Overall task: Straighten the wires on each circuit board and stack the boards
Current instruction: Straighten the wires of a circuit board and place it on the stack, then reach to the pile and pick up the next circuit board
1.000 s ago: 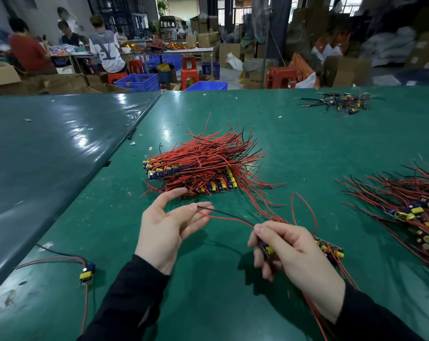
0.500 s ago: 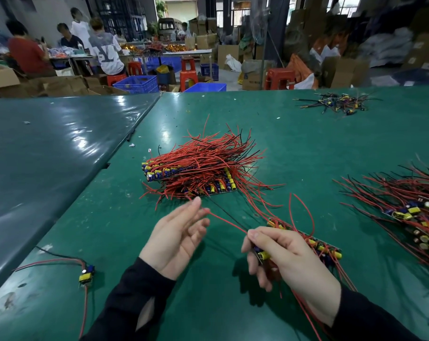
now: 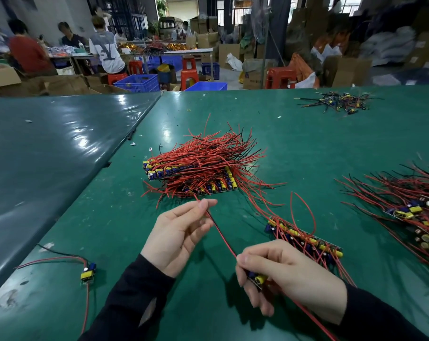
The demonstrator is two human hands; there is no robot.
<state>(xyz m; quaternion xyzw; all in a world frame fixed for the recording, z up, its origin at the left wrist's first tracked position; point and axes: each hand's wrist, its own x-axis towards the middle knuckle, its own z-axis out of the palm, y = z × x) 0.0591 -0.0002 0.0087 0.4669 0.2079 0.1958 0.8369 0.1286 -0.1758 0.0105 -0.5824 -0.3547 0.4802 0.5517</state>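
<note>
R hand (image 3: 287, 274) nearest, grips circuit board (image 3: 306, 242) by near end, low on counter (image 3: 306, 143). Board's long axis runs away up-right. One red wire (image 3: 220, 233) runs taut up-left to L hand (image 3: 181, 232), pinched betw thumb & fingers. Next pull likely along that wire line. Stacked boards (image 3: 196, 173) lie just beyond L hand.

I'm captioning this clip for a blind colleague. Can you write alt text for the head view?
Over a green table, the right hand grips a circuit board while the left hand pinches its red wire, drawn straight between them. Beyond lies a stack of boards with red wires; another pile sits at right.
</note>
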